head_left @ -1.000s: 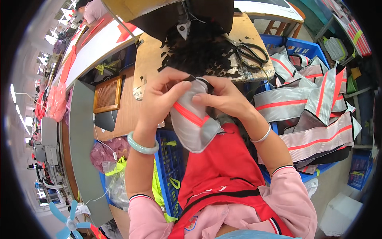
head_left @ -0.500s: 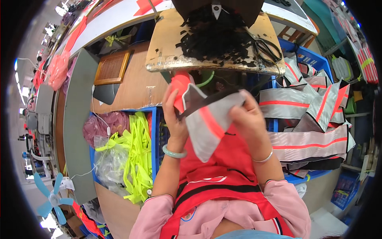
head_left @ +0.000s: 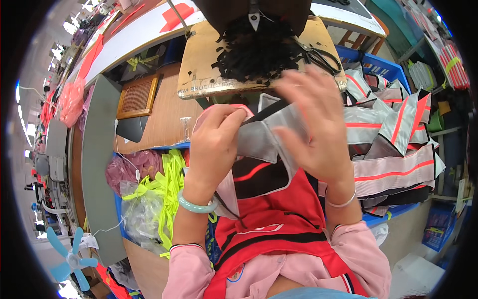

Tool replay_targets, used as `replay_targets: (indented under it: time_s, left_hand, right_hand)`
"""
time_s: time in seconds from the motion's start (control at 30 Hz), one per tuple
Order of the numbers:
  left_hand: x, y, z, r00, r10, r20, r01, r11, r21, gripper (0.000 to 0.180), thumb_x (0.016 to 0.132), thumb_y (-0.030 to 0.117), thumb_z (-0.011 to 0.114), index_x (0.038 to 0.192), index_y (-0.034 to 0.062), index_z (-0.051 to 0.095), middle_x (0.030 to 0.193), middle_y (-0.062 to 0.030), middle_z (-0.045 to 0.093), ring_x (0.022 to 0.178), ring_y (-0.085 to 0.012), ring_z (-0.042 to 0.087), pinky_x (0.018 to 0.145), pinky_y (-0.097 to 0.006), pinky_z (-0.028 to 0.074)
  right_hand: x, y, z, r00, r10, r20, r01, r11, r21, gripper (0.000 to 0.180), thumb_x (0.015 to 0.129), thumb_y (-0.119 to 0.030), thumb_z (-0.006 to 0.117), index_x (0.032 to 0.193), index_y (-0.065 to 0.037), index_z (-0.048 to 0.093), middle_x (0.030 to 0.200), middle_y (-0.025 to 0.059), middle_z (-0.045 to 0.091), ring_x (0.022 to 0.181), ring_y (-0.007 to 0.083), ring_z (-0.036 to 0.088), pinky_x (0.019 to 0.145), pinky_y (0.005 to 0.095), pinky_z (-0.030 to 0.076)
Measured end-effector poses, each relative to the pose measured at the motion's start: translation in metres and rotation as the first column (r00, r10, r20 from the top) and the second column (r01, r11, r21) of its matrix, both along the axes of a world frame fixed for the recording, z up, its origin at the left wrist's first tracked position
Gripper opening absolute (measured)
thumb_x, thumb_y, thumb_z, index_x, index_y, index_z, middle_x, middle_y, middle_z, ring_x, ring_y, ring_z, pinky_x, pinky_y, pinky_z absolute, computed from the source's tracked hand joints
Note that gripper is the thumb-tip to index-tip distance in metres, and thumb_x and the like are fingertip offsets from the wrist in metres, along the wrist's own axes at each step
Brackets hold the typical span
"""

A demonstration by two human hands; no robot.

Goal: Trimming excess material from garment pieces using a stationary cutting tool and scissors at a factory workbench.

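A grey reflective fabric piece (head_left: pixel 256 141) with black edging and an orange-red stripe hangs over my red apron (head_left: pixel 294 204). Closed fingers of my left hand (head_left: pixel 215 144) pinch its upper left corner by the black edge. My right hand (head_left: pixel 321 122), blurred by motion, is raised at the cloth's right side with thumb and fingers apart; nothing shows in its grip. Just beyond it, black-handled scissors (head_left: pixel 322 59) lie on a wooden board (head_left: pixel 201 74), beside a heap of black cloth scraps (head_left: pixel 254 55).
To the right, a blue crate (head_left: pixel 378 65) overflows with grey bands (head_left: pixel 366 130) striped in orange-red. Neon yellow strips (head_left: pixel 172 189) and plastic bags (head_left: pixel 142 214) fill a container on the left. A wood-framed woven panel (head_left: pixel 138 97) rests on the brown surface there.
My right hand has let go of the cloth and risen toward the board. My left hand has turned over, now pinching the edge, and the fabric hangs lower, showing a black section.
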State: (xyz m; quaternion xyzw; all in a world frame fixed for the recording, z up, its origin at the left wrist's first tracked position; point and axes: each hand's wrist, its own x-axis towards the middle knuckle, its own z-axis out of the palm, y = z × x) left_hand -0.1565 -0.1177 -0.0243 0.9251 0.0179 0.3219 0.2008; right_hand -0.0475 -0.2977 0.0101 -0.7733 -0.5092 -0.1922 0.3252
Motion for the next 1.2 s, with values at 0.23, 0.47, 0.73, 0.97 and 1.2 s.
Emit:
replay_targets:
  time_s: [0.23, 0.47, 0.73, 0.97, 1.2]
  left_hand:
    - [0.022, 0.022, 0.011, 0.926, -0.316, -0.208, 0.24, 0.915, -0.323, 0.031, 0.073, -0.007, 0.058, 0.1, 0.0055, 0.065, 0.093, -0.0105, 0.061, 0.086, -0.0296, 0.063, 0.072, -0.036, 0.05]
    - [0.041, 0.064, 0.008, 0.773, -0.575, -0.268, 0.35, 0.739, -0.576, 0.016, 0.084, 0.008, 0.065, 0.096, -0.002, 0.064, 0.087, -0.004, 0.061, 0.077, -0.0135, 0.058, 0.07, -0.025, 0.045]
    - [0.089, 0.087, 0.024, 0.652, -0.567, -0.503, 0.039, 0.688, -0.724, 0.026, 0.09, 0.021, 0.062, 0.099, -0.0029, 0.063, 0.078, 0.0015, 0.058, 0.075, -0.0054, 0.049, 0.065, -0.023, 0.043]
    - [0.129, 0.106, 0.038, 0.69, -0.409, -0.597, 0.094, 0.868, -0.487, 0.035, 0.086, 0.027, 0.065, 0.098, -0.0051, 0.063, 0.074, -0.0023, 0.058, 0.072, -0.0071, 0.05, 0.063, -0.026, 0.043]
    - [0.148, 0.127, 0.038, 0.618, -0.521, -0.59, 0.022, 0.761, -0.648, 0.036, 0.087, 0.027, 0.064, 0.106, -0.0037, 0.065, 0.083, 0.0015, 0.063, 0.076, -0.0051, 0.052, 0.068, -0.023, 0.045]
  right_hand:
    - [0.038, 0.014, -0.025, 0.804, 0.325, -0.499, -0.381, 0.924, -0.012, 0.025, 0.074, -0.021, 0.068, 0.093, -0.004, 0.063, 0.088, 0.0112, 0.065, 0.088, 0.0299, 0.06, 0.082, 0.0389, 0.043]
    - [0.07, 0.022, -0.039, 0.689, 0.33, -0.646, -0.327, 0.936, 0.129, 0.016, 0.081, -0.013, 0.065, 0.089, 0.0, 0.061, 0.077, 0.0034, 0.056, 0.068, 0.0108, 0.049, 0.057, 0.0245, 0.038]
    - [0.097, 0.048, -0.043, 0.642, 0.18, -0.745, -0.158, 0.982, 0.101, 0.023, 0.084, -0.019, 0.062, 0.091, 0.002, 0.06, 0.073, 0.0025, 0.054, 0.067, 0.0081, 0.047, 0.06, 0.0245, 0.039]
    - [0.134, 0.069, -0.035, 0.604, 0.178, -0.777, -0.153, 0.982, 0.106, 0.028, 0.084, -0.022, 0.06, 0.093, 0.004, 0.062, 0.071, 0.0025, 0.056, 0.069, 0.0081, 0.049, 0.063, 0.025, 0.042]
    - [0.153, 0.085, -0.032, 0.614, 0.137, -0.778, -0.132, 0.989, 0.07, 0.033, 0.082, -0.025, 0.059, 0.095, 0.005, 0.064, 0.072, 0.0061, 0.06, 0.07, 0.0115, 0.053, 0.066, 0.028, 0.045]
